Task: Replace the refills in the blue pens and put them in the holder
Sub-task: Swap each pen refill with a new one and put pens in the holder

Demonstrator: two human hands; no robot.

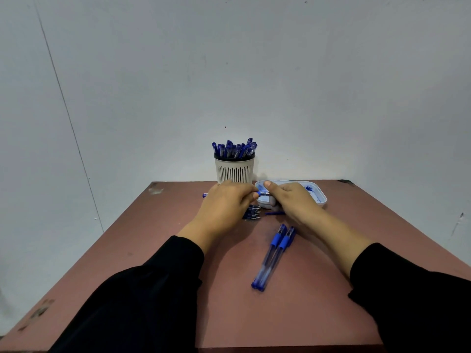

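I face a plain pale grey wall (280, 85), evenly lit, with a thin seam running diagonally down its left part. My reddish-brown table (318, 289) is pushed up to it, its surface scuffed and chipped at the far corners and left edge.

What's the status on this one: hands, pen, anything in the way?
Left hand and right hand both gripping one pen, working its tip end. Holder behind, full of pens. Two pens waiting on table. Nothing blocking.
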